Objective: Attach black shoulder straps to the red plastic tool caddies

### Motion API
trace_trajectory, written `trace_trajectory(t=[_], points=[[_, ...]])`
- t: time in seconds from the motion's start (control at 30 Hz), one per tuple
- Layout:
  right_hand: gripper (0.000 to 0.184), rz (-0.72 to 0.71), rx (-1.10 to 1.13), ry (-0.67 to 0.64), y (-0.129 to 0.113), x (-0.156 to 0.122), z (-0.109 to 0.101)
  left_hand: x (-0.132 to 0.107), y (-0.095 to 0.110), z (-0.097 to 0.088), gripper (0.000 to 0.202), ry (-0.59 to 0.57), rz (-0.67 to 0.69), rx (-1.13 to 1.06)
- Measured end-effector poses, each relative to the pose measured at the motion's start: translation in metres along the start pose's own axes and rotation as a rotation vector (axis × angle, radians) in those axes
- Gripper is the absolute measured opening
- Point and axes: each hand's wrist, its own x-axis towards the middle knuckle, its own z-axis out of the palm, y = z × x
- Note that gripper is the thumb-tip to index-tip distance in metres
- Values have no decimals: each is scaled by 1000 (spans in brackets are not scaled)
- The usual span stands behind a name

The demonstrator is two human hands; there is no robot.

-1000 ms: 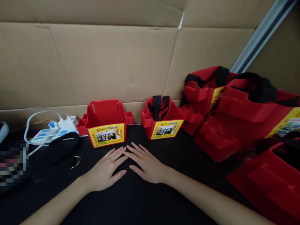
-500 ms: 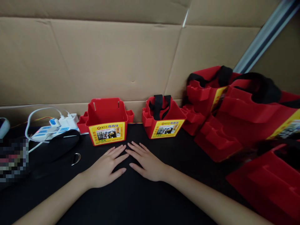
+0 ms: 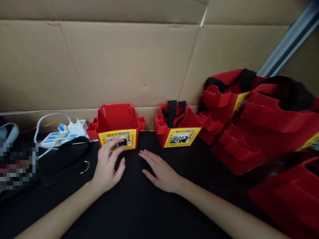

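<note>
My left hand (image 3: 108, 166) is open, fingers curved and apart, in front of a red plastic tool box (image 3: 116, 116) with side pockets. Its fingers cover part of the box's yellow label; whether they touch it I cannot tell. My right hand (image 3: 161, 171) is open over the black table surface (image 3: 149, 209), holding nothing, thumb apart from the fingers. Beyond it stands a second red tool box (image 3: 191, 116), with a yellow label and a black strap (image 3: 171, 113) looped inside.
More red tool boxes (image 3: 269, 129) with black straps crowd the right side. On the left are a white power strip (image 3: 59, 139) with plugs and cables, a black strap (image 3: 72, 149) and a metal D-ring (image 3: 85, 167). A cardboard wall (image 3: 129, 63) closes off the back.
My left hand has lifted and moved left, away from my right hand, toward the left tool box's label. The right hand's fingers have drawn closer together. The view has shifted slightly left.
</note>
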Motion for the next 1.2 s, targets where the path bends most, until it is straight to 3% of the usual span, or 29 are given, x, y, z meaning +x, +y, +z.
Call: trace_trajectory(t=[0.13,0.23,0.4,0.57,0.67,0.8,0.87,0.93,1.03,1.1,1.2], points=[[55,79,73,212,4,1,4,6,-22,-8,71,386,-396,-15],[58,73,155,276,6,3,7,12,-39,-10,80,469,-645,-291],[76,57,471,262,15,25,18,14,-51,1,51,367,-750,-628],[79,81,723,261,13,33,24,9,-43,1,52,295,-805,-762],[66,67,711,303,5,11,18,-6,-31,-8,57,246,-834,-798],[51,63,512,365,-5,-26,5,-37,-12,-23,58,185,-873,-829],[47,72,423,396,-7,-38,0,-48,-8,-32,53,75,-827,-826],[42,80,367,411,-9,-43,-4,-52,-11,-42,51,-99,-709,-692],[39,77,315,417,-13,-44,-6,-49,-33,-57,55,-254,-544,-124],[41,63,278,429,-15,-42,-7,-47,-55,-66,61,-283,-553,257],[47,44,240,452,-19,-41,-9,-49,-82,-76,62,-352,-674,352]])
